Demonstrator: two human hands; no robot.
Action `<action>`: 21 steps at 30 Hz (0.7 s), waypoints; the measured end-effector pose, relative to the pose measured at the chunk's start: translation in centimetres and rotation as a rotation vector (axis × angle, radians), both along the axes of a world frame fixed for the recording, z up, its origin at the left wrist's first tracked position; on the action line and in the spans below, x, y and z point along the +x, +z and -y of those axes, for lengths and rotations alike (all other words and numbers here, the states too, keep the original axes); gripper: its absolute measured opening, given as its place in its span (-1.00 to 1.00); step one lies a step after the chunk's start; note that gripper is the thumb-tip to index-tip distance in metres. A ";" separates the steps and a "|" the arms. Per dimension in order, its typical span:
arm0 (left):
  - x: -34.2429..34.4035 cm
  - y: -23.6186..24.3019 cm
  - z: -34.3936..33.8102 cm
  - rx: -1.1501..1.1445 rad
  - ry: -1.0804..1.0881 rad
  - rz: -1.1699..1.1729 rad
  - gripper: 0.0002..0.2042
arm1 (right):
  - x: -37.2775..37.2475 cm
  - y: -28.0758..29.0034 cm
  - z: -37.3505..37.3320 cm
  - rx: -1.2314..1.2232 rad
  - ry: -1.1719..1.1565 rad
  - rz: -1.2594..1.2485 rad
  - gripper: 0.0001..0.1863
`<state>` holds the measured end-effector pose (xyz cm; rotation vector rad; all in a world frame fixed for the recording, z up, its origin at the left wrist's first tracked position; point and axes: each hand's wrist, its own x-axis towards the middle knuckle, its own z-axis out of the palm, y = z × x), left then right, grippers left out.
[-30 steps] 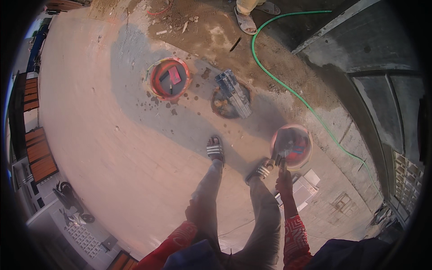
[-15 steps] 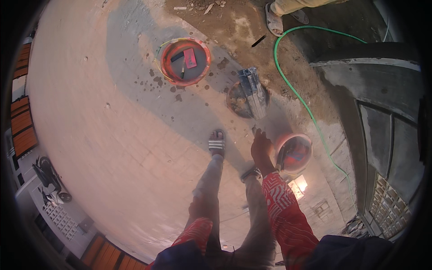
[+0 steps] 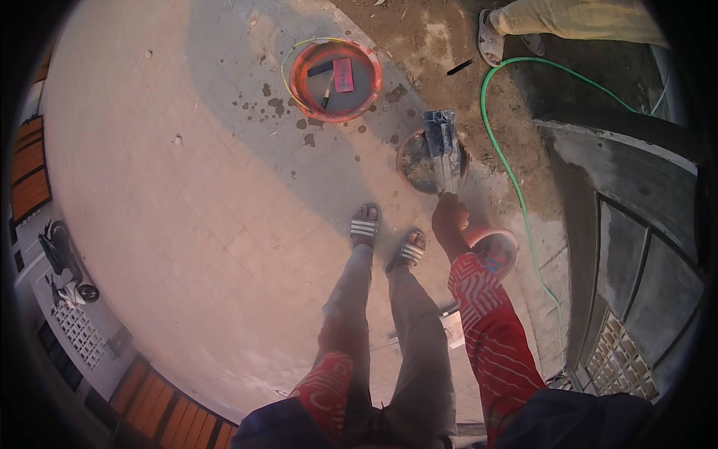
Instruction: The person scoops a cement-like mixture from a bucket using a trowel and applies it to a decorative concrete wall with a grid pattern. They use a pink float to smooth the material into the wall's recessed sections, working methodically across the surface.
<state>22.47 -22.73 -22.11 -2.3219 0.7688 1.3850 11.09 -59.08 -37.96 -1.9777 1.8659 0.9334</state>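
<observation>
My right hand [image 3: 451, 218] is closed at the near end of a long grey tool [image 3: 446, 161], whose exact kind I cannot make out. The tool looks smeared with cement and has a dark, ribbed far part [image 3: 440, 123]. It lies across a round reddish-rimmed pan [image 3: 413, 166] with grey-brown stuff inside. Just beneath my right wrist stands a reddish bucket [image 3: 499, 251], partly covered by my sleeve. My left hand [image 3: 333, 337] rests by my left knee, dim and blurred, its fingers not distinguishable.
Farther off, an orange-red tub [image 3: 376, 93] of grey water holds a pink block [image 3: 343, 75], a dark bar and a brush-like handle. A green hose [image 3: 502, 156] curves along the right. Another person's sandalled foot [image 3: 491, 41] is at the far right, near a grey wall [image 3: 624, 232].
My right hand has moved forward and right, reaching the near end of the grey tool and closing there. My right foot has stepped forward. The view has shifted.
</observation>
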 end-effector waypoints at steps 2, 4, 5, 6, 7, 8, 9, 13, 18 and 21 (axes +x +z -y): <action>-0.5 0.3 -0.2 -0.032 0.020 0.007 -0.15 | -2.4 -2.8 -0.9 0.019 0.223 -0.073 -0.73; -1.3 0.0 -1.0 -0.032 -0.024 0.028 -0.17 | -2.0 -3.1 -0.9 0.060 0.208 -0.030 -0.67; -1.5 -0.3 -1.3 -0.025 -0.033 0.027 -0.16 | -1.8 -3.3 -0.6 0.048 0.185 0.014 -0.73; -1.6 -0.3 -1.4 -0.018 -0.046 0.020 -0.16 | -2.1 -3.5 -0.3 0.037 0.157 0.053 -0.77; -1.7 -0.3 -1.5 -0.011 -0.060 0.013 -0.15 | -2.3 -3.7 -0.1 0.027 0.129 0.091 -0.80; -2.0 -0.3 -1.5 -0.021 -0.041 0.013 -0.16 | -2.5 -3.8 0.1 0.037 0.130 0.086 -0.80; -1.9 0.0 -1.2 -0.030 -0.024 0.018 -0.16 | -2.1 -3.6 0.4 0.048 0.129 0.086 -0.80; -2.1 0.0 -1.6 -0.102 0.013 0.047 -0.18 | -0.9 -2.8 1.7 0.128 0.122 0.074 -0.79; -2.0 0.0 -1.1 -0.064 0.023 0.011 -0.17 | -0.4 -2.6 1.9 0.084 0.210 0.080 -0.81; -2.0 0.0 -0.9 -0.035 0.009 0.000 -0.17 | -0.3 -2.7 2.2 0.081 0.255 0.102 -0.82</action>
